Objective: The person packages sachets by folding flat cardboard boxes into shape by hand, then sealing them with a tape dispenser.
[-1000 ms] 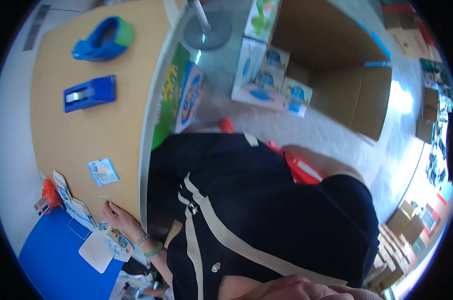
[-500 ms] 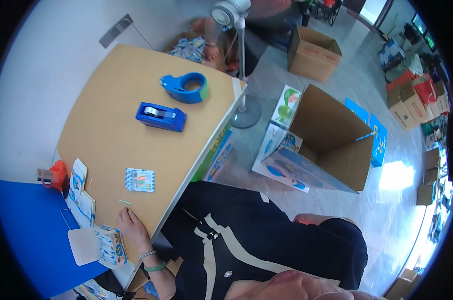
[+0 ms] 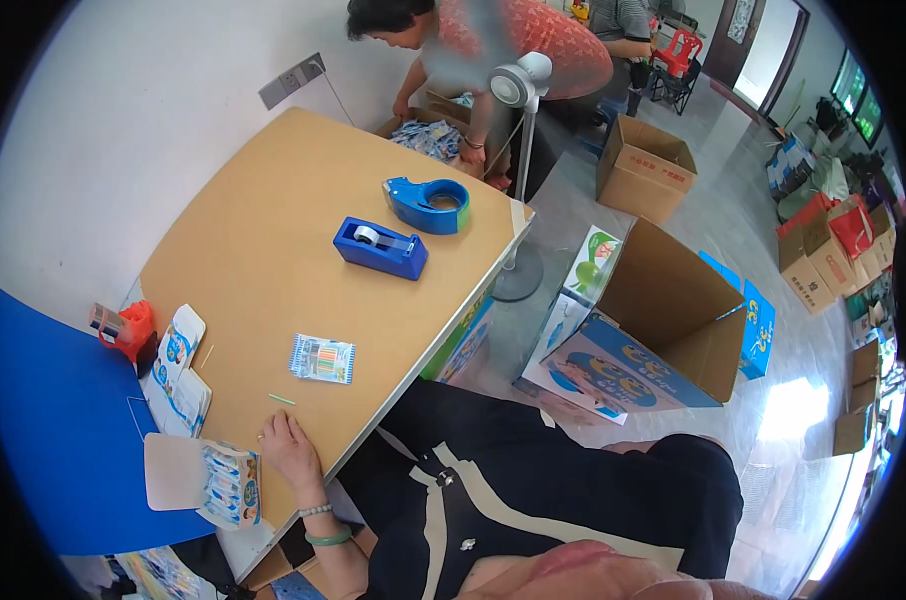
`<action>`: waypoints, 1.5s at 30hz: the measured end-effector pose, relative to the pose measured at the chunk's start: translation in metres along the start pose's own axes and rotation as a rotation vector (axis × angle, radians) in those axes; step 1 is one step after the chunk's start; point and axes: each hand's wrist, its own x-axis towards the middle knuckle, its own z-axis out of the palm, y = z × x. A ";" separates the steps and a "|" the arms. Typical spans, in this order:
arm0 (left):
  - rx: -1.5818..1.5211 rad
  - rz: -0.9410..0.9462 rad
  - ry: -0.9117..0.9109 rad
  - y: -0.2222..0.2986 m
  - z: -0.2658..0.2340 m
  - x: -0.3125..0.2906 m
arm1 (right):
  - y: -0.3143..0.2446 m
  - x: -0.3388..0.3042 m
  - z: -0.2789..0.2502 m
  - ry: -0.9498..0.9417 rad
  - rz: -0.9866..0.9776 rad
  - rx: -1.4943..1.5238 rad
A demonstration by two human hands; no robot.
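Observation:
My left hand point(image 3: 292, 452) lies on the wooden tabletop point(image 3: 243, 230), fingers stretched out and nothing held. A beaded bracelet and a green bangle circle its wrist. Just beyond the fingertips is a thin green stick point(image 3: 282, 399), apart from the hand. Farther in, a small clear-and-blue packet point(image 3: 322, 358) with coloured stripes lies flat. Beside the hand, an open white-and-blue box point(image 3: 231, 485) contains several small packets. Flattened or folded printed cartons point(image 3: 178, 375) rest at the table's left side. My right hand is out of view.
A blue tape dispenser point(image 3: 381, 248) and a handheld tape cutter point(image 3: 428, 205) sit toward the far end. Past the table stand a fan point(image 3: 521, 82) and a large open carton point(image 3: 673, 310). A co-worker point(image 3: 513, 45) bends over a box of packets point(image 3: 428, 138).
The view has shifted, so the table appears lower and farther right, and more of the co-worker shows. My left hand stays resting on the tabletop.

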 end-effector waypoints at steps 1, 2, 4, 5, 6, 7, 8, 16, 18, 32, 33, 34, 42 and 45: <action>-0.002 -0.017 -0.016 0.000 -0.001 0.000 | 0.000 0.001 0.003 0.011 -0.006 -0.039; -0.007 -0.016 -0.018 0.001 -0.003 0.000 | 0.000 0.002 0.006 0.021 -0.012 -0.078; -0.005 -0.023 -0.033 0.004 -0.006 0.000 | 0.000 0.005 0.014 0.038 -0.025 -0.155; -0.006 -0.027 -0.038 0.005 -0.006 0.001 | 0.000 0.003 0.014 0.049 -0.031 -0.195; -0.010 -0.026 -0.039 0.004 -0.004 0.001 | -0.001 0.002 0.015 0.060 -0.038 -0.235; -0.011 -0.010 -0.018 0.003 -0.002 0.002 | -0.001 0.001 0.015 0.071 -0.045 -0.274; -0.011 0.008 0.003 0.003 0.000 0.003 | -0.002 0.000 0.017 0.081 -0.053 -0.313; -0.008 -0.028 -0.028 0.012 -0.009 0.003 | -0.084 -0.076 -0.041 0.689 -0.320 -0.232; -0.027 -0.040 -0.043 0.012 -0.011 0.004 | -0.114 -0.076 -0.072 0.705 -0.185 -0.234; -0.031 -0.020 0.020 0.008 -0.003 0.005 | -0.338 -0.300 -0.075 1.253 -1.445 -0.638; -0.031 -0.002 0.019 0.006 -0.006 0.001 | -0.343 -0.305 -0.076 1.305 -1.458 -0.651; -0.022 -0.009 -0.006 0.006 -0.009 0.000 | -0.348 -0.309 -0.077 1.357 -1.469 -0.663; -0.087 -0.038 -0.028 0.011 -0.017 0.004 | -0.364 -0.339 -0.118 1.652 -1.398 -0.604; -0.087 -0.027 -0.038 0.011 -0.015 0.004 | -0.341 -0.331 -0.149 1.876 -1.164 -0.139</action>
